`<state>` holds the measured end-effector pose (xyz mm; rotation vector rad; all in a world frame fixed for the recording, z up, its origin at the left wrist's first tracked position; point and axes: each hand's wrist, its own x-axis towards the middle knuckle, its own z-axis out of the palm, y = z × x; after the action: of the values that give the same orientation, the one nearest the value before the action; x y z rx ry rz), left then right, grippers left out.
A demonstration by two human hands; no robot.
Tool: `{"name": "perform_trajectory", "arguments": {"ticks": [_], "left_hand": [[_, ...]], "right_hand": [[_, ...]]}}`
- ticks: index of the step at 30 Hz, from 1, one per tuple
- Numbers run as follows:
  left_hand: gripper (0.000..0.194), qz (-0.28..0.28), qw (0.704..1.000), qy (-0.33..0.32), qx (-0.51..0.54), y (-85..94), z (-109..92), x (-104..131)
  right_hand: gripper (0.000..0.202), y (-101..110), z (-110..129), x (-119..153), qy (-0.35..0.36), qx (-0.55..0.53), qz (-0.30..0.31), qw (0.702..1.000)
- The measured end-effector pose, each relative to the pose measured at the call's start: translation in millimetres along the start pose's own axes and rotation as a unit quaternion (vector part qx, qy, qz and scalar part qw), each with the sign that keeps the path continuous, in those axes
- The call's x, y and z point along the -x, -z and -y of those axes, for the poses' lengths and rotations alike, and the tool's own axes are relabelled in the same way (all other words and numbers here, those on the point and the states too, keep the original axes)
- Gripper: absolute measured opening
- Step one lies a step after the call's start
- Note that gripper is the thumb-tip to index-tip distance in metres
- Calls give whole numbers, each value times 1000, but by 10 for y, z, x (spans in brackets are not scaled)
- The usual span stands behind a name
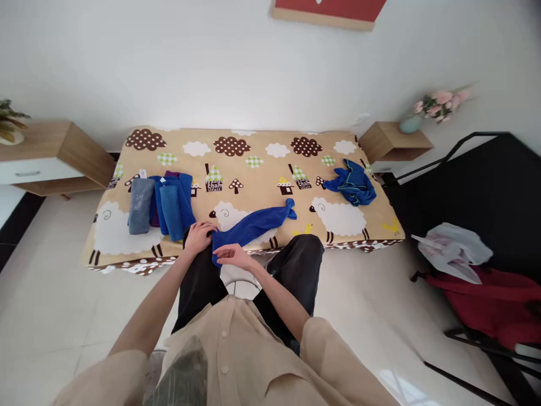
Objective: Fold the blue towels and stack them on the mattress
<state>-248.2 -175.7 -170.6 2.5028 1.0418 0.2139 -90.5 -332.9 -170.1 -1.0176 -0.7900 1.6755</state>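
Sheep-print cover point(257, 144) with long blue cloth point(253, 223) lying on it, near end at front edge | step, seemingly: straightening that end | next move would call for an even pinch on both corners | cloth plain, rumpled, far tip bunched | left hand point(199, 237) at one corner, right hand point(234, 256) over the end; either's grip: cannot tell

Two hands point(198, 237) point(236, 256), one long blue cloth point(257, 223), two wooden cabinets point(82, 149) point(378, 138), one plastic bag point(454, 246)

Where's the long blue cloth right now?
In the head view, the long blue cloth lies at the front middle of the patterned sheet, its left end by the left hand and right hand.
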Motion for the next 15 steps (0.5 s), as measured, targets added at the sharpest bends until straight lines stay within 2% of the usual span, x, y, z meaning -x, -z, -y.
{"name": "perform_trajectory", "arguments": {"ticks": [2,4,9,12,15], "left_hand": [[31,-11,1000,-2,8,-28,9,-11],[29,-22,1000,-3,15,-62,13,-27],[30,-77,995,32,63,-102,-18,-55],[30,-149,979,70,117,-56,-39,-16],[30,-251,940,141,184,7,-26,138]], "right_hand": [[58,-9,-13,115,-54,20,70,996],[59,-41,-57,191,-79,27,118,989],[56,-182,-204,247,-67,45,152,985],[52,-238,-234,258,-74,80,172,979],[46,-246,-248,272,-74,101,176,977]]}}
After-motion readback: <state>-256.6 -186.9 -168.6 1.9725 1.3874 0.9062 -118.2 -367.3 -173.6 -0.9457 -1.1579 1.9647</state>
